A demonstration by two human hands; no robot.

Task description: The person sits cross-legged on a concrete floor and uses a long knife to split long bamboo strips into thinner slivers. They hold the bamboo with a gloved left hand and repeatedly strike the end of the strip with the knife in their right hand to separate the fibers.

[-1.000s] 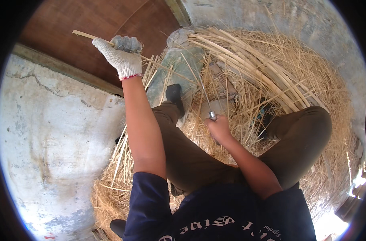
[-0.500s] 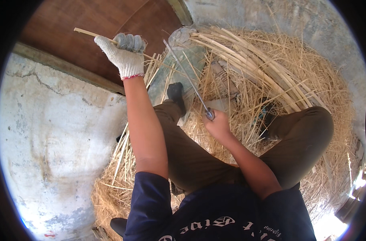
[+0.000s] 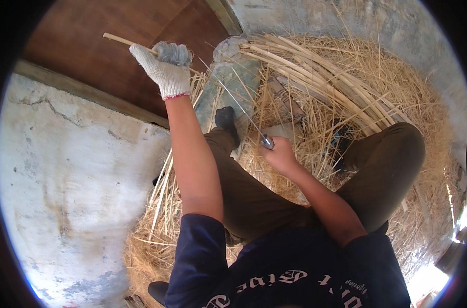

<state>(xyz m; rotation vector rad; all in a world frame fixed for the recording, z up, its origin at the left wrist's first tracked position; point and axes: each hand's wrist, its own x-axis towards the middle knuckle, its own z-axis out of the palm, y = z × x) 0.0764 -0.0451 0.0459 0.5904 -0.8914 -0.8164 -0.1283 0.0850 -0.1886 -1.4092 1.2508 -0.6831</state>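
My left hand (image 3: 162, 69) wears a white knit glove with grey-coated fingers and a red edge at the wrist. It is raised at arm's length, closed round a thin pale bamboo strip (image 3: 116, 39), whose end sticks out to the left. My bare right hand (image 3: 280, 155) is wrapped round the handle of a long knife (image 3: 232, 93) in front of my lap. The narrow blade points up and to the left, apart from the strip. My palm and fingers hide most of the knife's handle.
Long split bamboo strips (image 3: 320, 77) lie bundled at the back right on a deep heap of shavings (image 3: 418, 92). A cracked whitish wall (image 3: 74, 179) stands at left, beside a brown wooden panel (image 3: 110, 56). A greenish slab (image 3: 225, 84) lies beyond my foot.
My gloved left hand, with the bamboo strip, has shifted slightly right in the picture. The knife blade now shows thinner, turned more edge-on, and its tip lies a little farther left.
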